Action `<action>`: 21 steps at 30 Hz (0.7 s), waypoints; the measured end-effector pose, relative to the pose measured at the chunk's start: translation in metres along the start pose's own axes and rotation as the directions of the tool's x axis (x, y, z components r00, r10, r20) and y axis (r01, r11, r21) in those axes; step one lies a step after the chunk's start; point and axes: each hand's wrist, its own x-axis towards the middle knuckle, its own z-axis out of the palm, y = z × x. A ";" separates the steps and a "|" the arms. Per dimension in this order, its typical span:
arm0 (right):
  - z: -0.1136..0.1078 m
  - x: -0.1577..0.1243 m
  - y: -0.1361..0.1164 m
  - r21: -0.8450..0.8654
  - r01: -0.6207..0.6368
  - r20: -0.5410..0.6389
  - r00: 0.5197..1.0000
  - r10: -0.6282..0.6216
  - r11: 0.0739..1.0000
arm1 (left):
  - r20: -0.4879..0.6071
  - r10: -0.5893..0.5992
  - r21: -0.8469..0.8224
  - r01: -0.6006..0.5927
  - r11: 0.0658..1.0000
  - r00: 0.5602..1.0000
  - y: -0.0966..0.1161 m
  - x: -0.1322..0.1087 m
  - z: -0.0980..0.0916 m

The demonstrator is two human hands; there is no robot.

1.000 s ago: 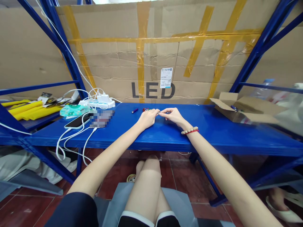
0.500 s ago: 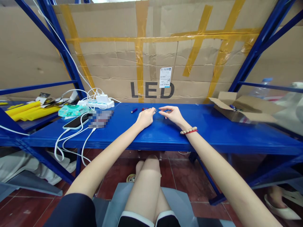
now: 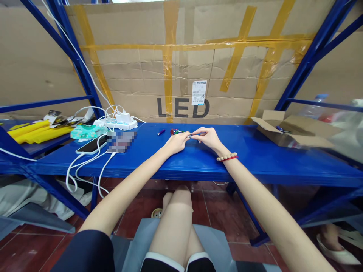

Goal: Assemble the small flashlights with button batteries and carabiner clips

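Observation:
My left hand [image 3: 176, 143] is above the blue tabletop, its fingers closed on a small silvery metal piece [image 3: 190, 136] at its fingertips. From the right, my right hand [image 3: 209, 138] pinches at the same piece with thumb and forefinger, and the fingertips of both hands meet there. The piece is too small and too covered to name. Just behind my left hand lie small shiny red and green things [image 3: 176, 132], partly hidden by it. A short dark blue-purple cylinder with a silvery end [image 3: 161, 132] rests to their left.
On the left are a phone [image 3: 92, 145] with white cables, a blurred-out flat object [image 3: 121, 142], a green soft pack [image 3: 88, 131] and a white power strip [image 3: 120, 122]. An open cardboard box [image 3: 283, 136] stands at right. A large carton [image 3: 136, 83] backs the table.
My right fingertips have moved left and closed onto the metal piece at my left fingertips. More of the red and green things now shows behind my left hand.

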 end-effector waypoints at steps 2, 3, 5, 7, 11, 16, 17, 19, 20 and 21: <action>-0.001 0.000 0.002 -0.024 0.003 0.006 1.000 -0.003 1.000 | 0.018 0.019 -0.015 -0.019 1.000 1.000 -0.001 -0.001 0.001; -0.001 0.000 0.003 -0.035 0.004 0.010 1.000 -0.004 0.999 | 0.027 0.024 -0.023 -0.024 0.999 0.999 -0.001 -0.001 0.001; -0.001 -0.001 0.004 -0.049 -0.001 0.016 1.000 0.001 0.999 | 0.036 0.029 -0.034 -0.028 0.999 0.999 -0.001 -0.002 0.001; 0.000 -0.001 0.002 -0.059 -0.012 0.009 1.000 0.013 0.998 | 0.030 0.033 -0.038 -0.032 0.999 0.999 -0.001 -0.002 0.002; 0.001 -0.002 -0.004 -0.077 -0.052 -0.001 0.999 0.052 0.996 | 0.000 0.051 -0.033 -0.051 0.998 0.999 0.000 -0.002 0.001; 0.000 -0.003 -0.008 -0.083 -0.122 0.074 0.989 0.129 0.989 | -0.025 0.085 0.004 -0.085 0.996 0.996 0.000 -0.004 0.001; 0.000 -0.003 -0.007 -0.087 -0.132 0.091 0.986 0.140 0.987 | -0.036 0.092 0.014 -0.091 0.996 0.995 0.000 -0.005 0.001; -0.001 -0.003 -0.006 -0.094 -0.148 0.113 0.981 0.158 0.985 | -0.059 0.108 0.028 -0.107 0.994 0.992 0.000 -0.005 0.001; -0.001 -0.003 -0.005 -0.095 -0.156 0.119 0.979 0.167 0.983 | -0.070 0.117 0.031 -0.116 0.993 0.991 0.000 -0.006 0.001; -0.001 -0.003 -0.005 -0.094 -0.164 0.123 0.977 0.175 0.982 | -0.077 0.127 0.032 -0.125 0.992 0.989 0.000 -0.006 0.000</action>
